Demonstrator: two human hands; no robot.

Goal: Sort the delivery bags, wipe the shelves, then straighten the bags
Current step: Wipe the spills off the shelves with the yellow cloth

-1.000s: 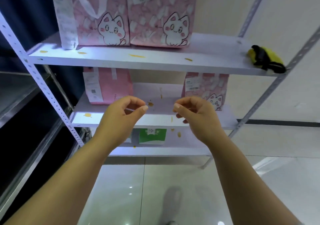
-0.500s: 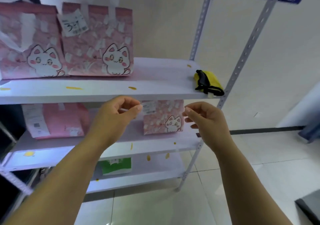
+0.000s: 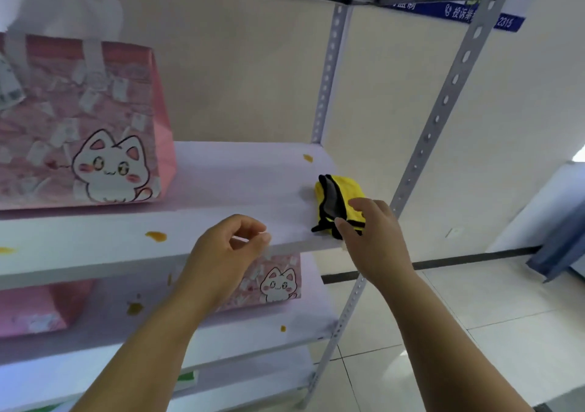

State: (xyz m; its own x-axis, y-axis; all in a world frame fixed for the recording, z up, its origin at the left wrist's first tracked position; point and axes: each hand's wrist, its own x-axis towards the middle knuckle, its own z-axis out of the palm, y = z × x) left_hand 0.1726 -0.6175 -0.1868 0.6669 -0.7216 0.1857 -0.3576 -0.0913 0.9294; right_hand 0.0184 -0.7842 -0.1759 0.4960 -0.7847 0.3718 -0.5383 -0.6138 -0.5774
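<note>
The yellow cloth (image 3: 345, 191), edged in black and folded into a bunch, lies at the right end of the middle shelf (image 3: 221, 186), near the front upright post (image 3: 437, 117). Its near corner is hidden under the right hand (image 3: 373, 237), so how far it reaches toward the shelf edge cannot be made out. That hand comes over the cloth with thumb and fingers apart and only slightly bent. The fingertips lie on the yellow fabric and the thumb sits at the black hem, without clamping it. The left hand (image 3: 224, 253) hangs in front of the shelf edge, well apart from the cloth. Its fingers are loosely curled toward the thumb with a small gap, and nothing is visible in it. On the same shelf, to the left, stands a large pink cat bag (image 3: 95, 133), cut off by the frame's left border, its label blurred. Orange spots (image 3: 155, 236) mark the shelf surface. On the shelf below, a smaller pink cat bag (image 3: 278, 281) is partly covered by the left wrist, and another pink bag (image 3: 38, 307) is cut off at the left. A blue sign (image 3: 474, 15) behind the post is only partly readable.
</note>
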